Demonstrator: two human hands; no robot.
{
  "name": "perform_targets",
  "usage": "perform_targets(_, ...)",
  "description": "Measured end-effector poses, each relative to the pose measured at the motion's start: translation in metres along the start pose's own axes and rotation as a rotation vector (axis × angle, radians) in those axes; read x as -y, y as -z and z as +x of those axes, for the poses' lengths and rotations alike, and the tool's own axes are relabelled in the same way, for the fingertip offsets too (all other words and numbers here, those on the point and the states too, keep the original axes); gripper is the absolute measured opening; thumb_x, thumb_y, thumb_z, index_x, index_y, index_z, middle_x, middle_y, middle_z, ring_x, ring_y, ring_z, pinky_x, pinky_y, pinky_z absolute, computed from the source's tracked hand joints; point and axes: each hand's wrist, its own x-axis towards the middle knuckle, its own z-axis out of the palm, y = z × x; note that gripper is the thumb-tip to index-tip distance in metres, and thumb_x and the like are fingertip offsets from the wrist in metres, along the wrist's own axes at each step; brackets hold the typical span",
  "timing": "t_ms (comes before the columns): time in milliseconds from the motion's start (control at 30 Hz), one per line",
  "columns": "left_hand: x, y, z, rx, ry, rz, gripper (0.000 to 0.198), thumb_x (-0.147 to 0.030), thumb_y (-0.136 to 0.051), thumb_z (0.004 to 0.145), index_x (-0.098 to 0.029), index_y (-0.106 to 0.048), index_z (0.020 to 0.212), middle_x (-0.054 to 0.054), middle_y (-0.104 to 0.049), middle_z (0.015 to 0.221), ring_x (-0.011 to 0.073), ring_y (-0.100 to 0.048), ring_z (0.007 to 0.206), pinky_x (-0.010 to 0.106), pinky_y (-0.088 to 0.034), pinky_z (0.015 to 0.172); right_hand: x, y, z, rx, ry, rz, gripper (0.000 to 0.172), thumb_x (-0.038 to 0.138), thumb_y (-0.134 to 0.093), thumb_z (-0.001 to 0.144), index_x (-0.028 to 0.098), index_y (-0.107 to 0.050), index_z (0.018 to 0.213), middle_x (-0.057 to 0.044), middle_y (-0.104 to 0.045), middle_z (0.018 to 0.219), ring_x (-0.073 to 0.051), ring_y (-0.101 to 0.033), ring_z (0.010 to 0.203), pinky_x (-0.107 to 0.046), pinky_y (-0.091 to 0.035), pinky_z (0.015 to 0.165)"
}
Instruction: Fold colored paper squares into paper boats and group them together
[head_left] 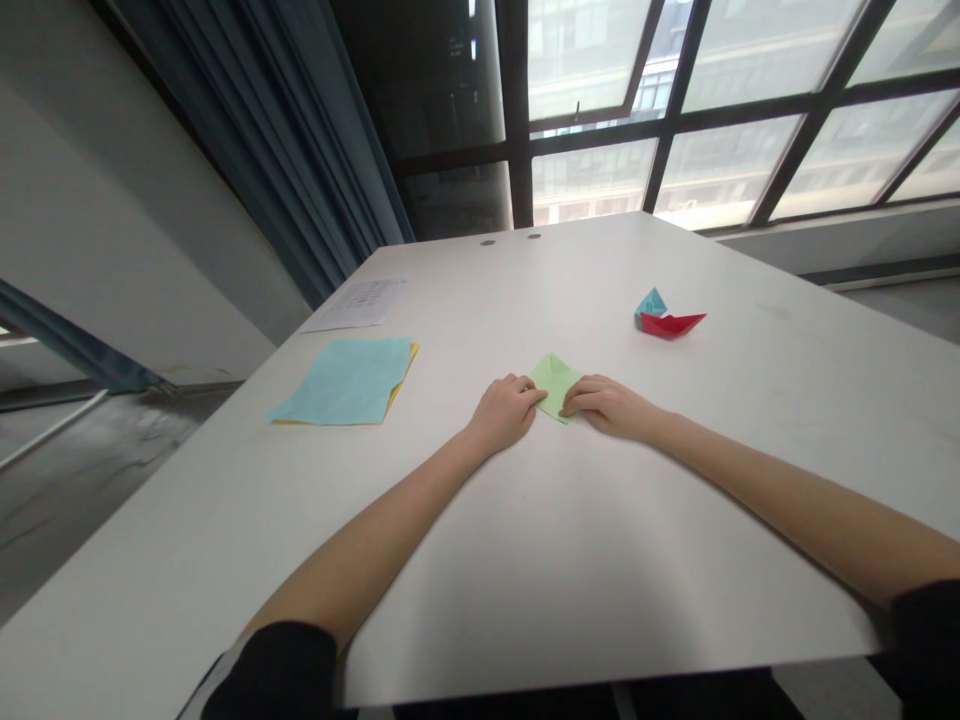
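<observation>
A folded piece of light green paper [553, 382] lies on the white table in front of me, its peak pointing away. My left hand [507, 410] is closed at its left edge, with the thumb reaching over the paper. On the opposite side, my right hand [609, 404] grips the lower right edge between thumb and curled fingers. The fingertips hide parts of both edges. Beyond my right hand stand two folded paper boats, a blue one [649, 304] and a red one [673, 326], touching or nearly so.
To the left lies a stack of blue paper sheets [349, 382] with yellow paper [403, 380] beneath. Behind it is a printed white sheet [360, 304]. The white table [480, 560] ends near a window [592, 110] and a blue curtain [300, 130].
</observation>
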Motion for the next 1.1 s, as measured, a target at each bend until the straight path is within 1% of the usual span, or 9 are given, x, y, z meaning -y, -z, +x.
perform_targets(167, 0.0, 0.003, 0.0, -0.121, 0.326, 0.113, 0.025, -0.021, -0.042, 0.083, -0.016, -0.065, 0.09, 0.01, -0.061, 0.095, 0.0239, -0.053, 0.089, 0.039, -0.04, 0.078, 0.001, 0.002, 0.0, 0.007, 0.002, -0.005, 0.033, 0.009, -0.039, 0.08, 0.021, -0.069, 0.09, -0.008, -0.066, 0.091, -0.017, -0.058, 0.087, -0.034, -0.042, 0.082)
perform_targets(333, -0.003, 0.004, 0.005, -0.136, 0.406, 0.037, 0.022, -0.028, -0.045, 0.082, -0.018, -0.063, 0.077, 0.008, -0.064, 0.088, 0.0234, -0.054, 0.086, 0.038, -0.04, 0.076, 0.004, 0.007, -0.001, 0.007, -0.011, -0.029, 0.03, 0.011, -0.042, 0.078, 0.02, -0.068, 0.091, -0.007, -0.066, 0.09, -0.018, -0.058, 0.086, -0.034, -0.041, 0.083)
perform_targets(433, -0.006, 0.004, 0.009, -0.16, 0.478, -0.143, 0.017, -0.032, -0.051, 0.078, -0.019, -0.061, 0.076, 0.006, -0.065, 0.082, 0.0214, -0.056, 0.08, 0.035, -0.042, 0.072, 0.006, 0.008, -0.001, 0.008, -0.017, -0.045, 0.028, 0.014, -0.043, 0.078, 0.02, -0.067, 0.091, -0.007, -0.066, 0.089, -0.018, -0.059, 0.085, -0.034, -0.04, 0.083)
perform_targets(533, -0.005, 0.002, 0.012, -0.194, 0.546, -0.437, 0.015, -0.034, -0.056, 0.073, -0.019, -0.059, 0.078, 0.002, -0.064, 0.073, 0.0159, -0.057, 0.068, 0.028, -0.043, 0.064, 0.007, 0.009, 0.0, 0.021, -0.013, -0.058, 0.024, 0.02, -0.044, 0.082, 0.019, -0.067, 0.09, -0.007, -0.066, 0.087, -0.018, -0.058, 0.084, -0.034, -0.039, 0.081)
perform_targets(733, -0.002, -0.008, 0.018, -0.267, 0.675, -0.928, 0.016, -0.023, -0.065, 0.062, -0.018, -0.056, 0.074, -0.003, -0.058, 0.055, 0.0114, -0.056, 0.053, 0.022, -0.043, 0.054, 0.007, 0.011, 0.002, 0.024, -0.015, -0.048, 0.026, 0.033, -0.044, 0.087, 0.019, -0.065, 0.087, -0.007, -0.064, 0.086, -0.017, -0.057, 0.083, -0.033, -0.038, 0.08)
perform_targets(800, -0.004, -0.008, 0.02, -0.288, 0.687, -1.087, 0.017, -0.02, -0.066, 0.06, -0.017, -0.054, 0.072, -0.005, -0.056, 0.051, 0.0102, -0.055, 0.049, 0.021, -0.043, 0.052, 0.008, 0.01, 0.004, -0.045, -0.082, -0.069, 0.024, 0.036, -0.047, 0.085, 0.02, -0.064, 0.082, -0.007, -0.062, 0.086, -0.018, -0.055, 0.085, -0.034, -0.038, 0.081)
perform_targets(900, -0.008, -0.002, 0.023, -0.333, 0.753, -1.321, 0.02, -0.016, -0.067, 0.059, -0.016, -0.051, 0.072, -0.006, -0.054, 0.048, 0.009, -0.056, 0.046, 0.019, -0.044, 0.05, 0.006, 0.005, 0.008, -0.274, -0.281, -0.11, 0.023, 0.042, -0.057, 0.077, 0.019, -0.058, 0.079, -0.008, -0.056, 0.092, -0.023, -0.05, 0.091, -0.037, -0.038, 0.083)
perform_targets(1000, -0.011, 0.006, 0.024, -0.372, 0.863, -1.499, 0.023, -0.011, -0.066, 0.061, -0.016, -0.048, 0.074, -0.005, -0.057, 0.054, 0.0098, -0.06, 0.051, 0.018, -0.045, 0.051, 0.0, -0.003, 0.011, -0.474, -0.465, -0.05, 0.041, 0.046, -0.064, 0.068, 0.018, -0.049, 0.094, -0.011, -0.051, 0.099, -0.026, -0.046, 0.095, -0.041, -0.038, 0.083)
perform_targets(1100, -0.013, 0.012, 0.026, -0.411, 0.914, -1.599, 0.026, -0.007, -0.064, 0.063, -0.017, -0.045, 0.077, -0.005, -0.058, 0.057, 0.0094, -0.062, 0.054, 0.017, -0.047, 0.053, -0.005, -0.007, 0.015, -0.583, -0.634, 0.157, 0.059, 0.05, -0.067, 0.062, 0.02, -0.04, 0.106, -0.013, -0.047, 0.111, -0.024, -0.047, 0.091, -0.04, -0.042, 0.076)
